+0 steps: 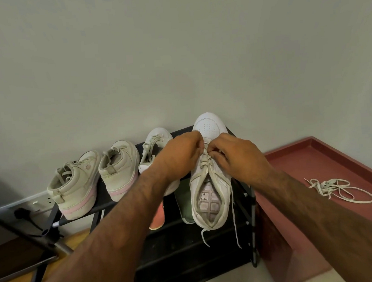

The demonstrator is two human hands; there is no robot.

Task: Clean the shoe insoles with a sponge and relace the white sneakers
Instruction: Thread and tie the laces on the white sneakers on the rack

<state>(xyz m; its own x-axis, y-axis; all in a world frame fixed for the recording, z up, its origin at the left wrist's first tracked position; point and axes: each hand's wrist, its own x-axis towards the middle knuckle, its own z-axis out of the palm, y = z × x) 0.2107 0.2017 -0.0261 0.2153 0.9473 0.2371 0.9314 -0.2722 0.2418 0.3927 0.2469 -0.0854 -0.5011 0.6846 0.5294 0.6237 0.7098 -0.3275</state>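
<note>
Black rack (183, 246) under white sneaker (210, 126), grey wall (174, 53)

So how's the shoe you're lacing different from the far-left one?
The white sneaker is low-cut; the far-left high-top sneaker is taller, with a pink band in its sole. The left hand and right hand pinch the white sneaker's lace; nothing touches the high-top sneaker. Both rest on the black shoe rack, toes toward the wall.

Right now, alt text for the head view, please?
The left hand and right hand pinch the lace of a white sneaker near its toe, on a black shoe rack. Three more sneakers stand left of it; a loose lace lies on the red ledge.
</note>
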